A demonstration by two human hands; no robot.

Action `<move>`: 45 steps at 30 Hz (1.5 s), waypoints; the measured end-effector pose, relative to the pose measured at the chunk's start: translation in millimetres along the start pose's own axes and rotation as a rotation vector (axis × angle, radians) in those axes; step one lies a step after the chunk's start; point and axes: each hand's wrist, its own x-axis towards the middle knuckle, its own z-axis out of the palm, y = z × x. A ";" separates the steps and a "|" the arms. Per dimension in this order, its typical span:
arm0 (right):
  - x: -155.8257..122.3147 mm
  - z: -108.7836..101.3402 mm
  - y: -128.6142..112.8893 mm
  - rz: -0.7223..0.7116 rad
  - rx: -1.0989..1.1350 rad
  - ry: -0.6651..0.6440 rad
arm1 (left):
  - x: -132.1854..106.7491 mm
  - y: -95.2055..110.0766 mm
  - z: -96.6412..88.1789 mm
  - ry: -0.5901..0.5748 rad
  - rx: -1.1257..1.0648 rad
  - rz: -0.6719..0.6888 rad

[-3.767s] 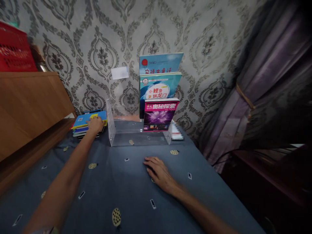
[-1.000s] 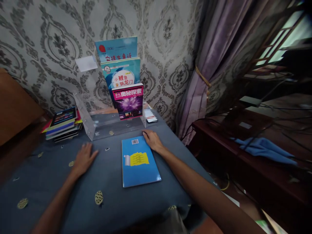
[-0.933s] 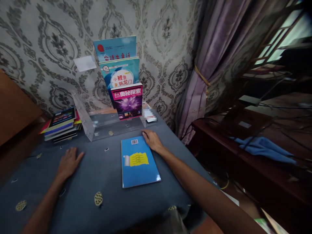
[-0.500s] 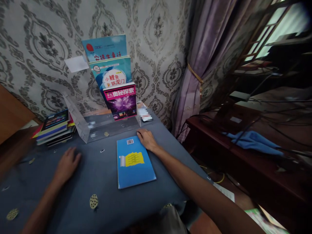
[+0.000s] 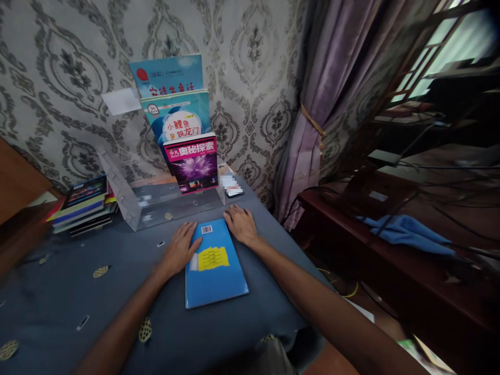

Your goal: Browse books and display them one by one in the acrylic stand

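A blue book (image 5: 217, 285) lies on the dark tablecloth, its barcode and a yellow text patch facing up. My left hand (image 5: 180, 249) rests at the book's upper left edge with fingers stretched out and the thumb over the cover. Along the upper right edge lies my right hand (image 5: 241, 225), its fingers spread flat at the book's corner. Behind them, a clear acrylic stand (image 5: 128, 208) holds a purple-pink book (image 5: 198, 167) in front, a teal book (image 5: 183, 117) behind it and a blue storybook (image 5: 167, 73) at the back.
To the left of the stand is a stack of books (image 5: 82, 208). A phone (image 5: 230, 179) with a blurred patch lies by the stand's right end. Beyond the table's right edge are a purple curtain (image 5: 308, 130) and a dark red cabinet (image 5: 351, 245) with cables and a blue cloth (image 5: 406, 234).
My left hand has moved right across the tablecloth to the blue book's left edge. My right hand stays near the upper right corner, its fingers now more spread.
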 end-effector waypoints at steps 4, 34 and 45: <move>-3.3 -10.4 -6.8 0.028 -0.031 -0.009 | -2.7 1.8 1.2 0.042 -0.001 -0.016; -3.4 16.6 -14.8 -0.385 0.156 0.075 | -5.1 6.7 -21.6 0.195 0.262 -0.015; -4.5 14.3 -16.7 -0.632 0.217 -0.251 | -4.7 2.1 -16.4 0.226 0.198 0.018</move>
